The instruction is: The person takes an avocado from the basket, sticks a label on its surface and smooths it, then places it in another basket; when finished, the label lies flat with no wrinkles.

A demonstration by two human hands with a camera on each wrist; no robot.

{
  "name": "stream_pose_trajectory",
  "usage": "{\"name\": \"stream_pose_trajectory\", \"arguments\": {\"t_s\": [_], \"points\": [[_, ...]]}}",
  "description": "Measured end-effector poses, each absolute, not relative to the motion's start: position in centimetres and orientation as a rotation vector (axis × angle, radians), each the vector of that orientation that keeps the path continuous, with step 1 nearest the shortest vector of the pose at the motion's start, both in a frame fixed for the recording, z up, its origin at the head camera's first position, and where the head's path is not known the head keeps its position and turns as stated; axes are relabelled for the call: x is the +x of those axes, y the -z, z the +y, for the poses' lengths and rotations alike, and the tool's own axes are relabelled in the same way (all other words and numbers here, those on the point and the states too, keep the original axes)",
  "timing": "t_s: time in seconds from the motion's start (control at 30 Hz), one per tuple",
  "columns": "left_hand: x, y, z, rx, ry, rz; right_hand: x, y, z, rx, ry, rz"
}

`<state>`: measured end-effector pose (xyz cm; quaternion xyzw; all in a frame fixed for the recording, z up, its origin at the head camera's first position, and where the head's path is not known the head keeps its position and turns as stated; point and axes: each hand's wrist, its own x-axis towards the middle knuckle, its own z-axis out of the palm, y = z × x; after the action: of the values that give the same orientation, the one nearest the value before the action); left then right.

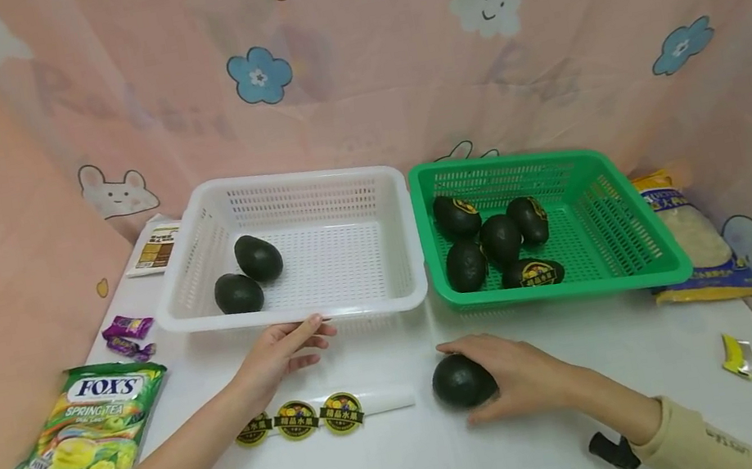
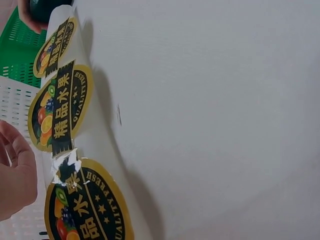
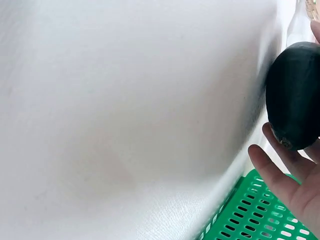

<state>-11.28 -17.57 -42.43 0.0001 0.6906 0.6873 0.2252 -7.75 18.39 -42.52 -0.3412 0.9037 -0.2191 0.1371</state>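
Note:
My right hand (image 1: 522, 376) holds a dark avocado (image 1: 464, 381) low over the white table, thumb and fingers around its sides. In the right wrist view the avocado (image 3: 295, 97) shows smooth dark skin with its stem end toward the fingers. My left hand (image 1: 283, 351) holds nothing, its fingers loosely bent just in front of the white basket's rim (image 1: 300, 314). Below it lies a white backing strip (image 1: 389, 400) with round black-and-gold fruit stickers (image 1: 298, 420), seen close up as stickers (image 2: 62, 107) in the left wrist view.
Two avocados (image 1: 259, 258) lie in the white basket. The green basket (image 1: 592, 231) beside it holds several avocados, some stickered. A Fox's candy bag (image 1: 91, 431) and purple candies (image 1: 128, 326) are at left. At right are a yellow-and-blue bag (image 1: 696, 230) and a small yellow packet (image 1: 737, 356).

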Motion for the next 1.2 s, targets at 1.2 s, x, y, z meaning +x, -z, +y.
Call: {"name": "stream_pose_trajectory", "arguments": {"t_s": [1.2], "points": [[-7.9, 41.0, -18.8, 0.948, -0.916, 2.319, -7.3, 39.4, 11.3, -0.866, 1.374, 2.409]]}}
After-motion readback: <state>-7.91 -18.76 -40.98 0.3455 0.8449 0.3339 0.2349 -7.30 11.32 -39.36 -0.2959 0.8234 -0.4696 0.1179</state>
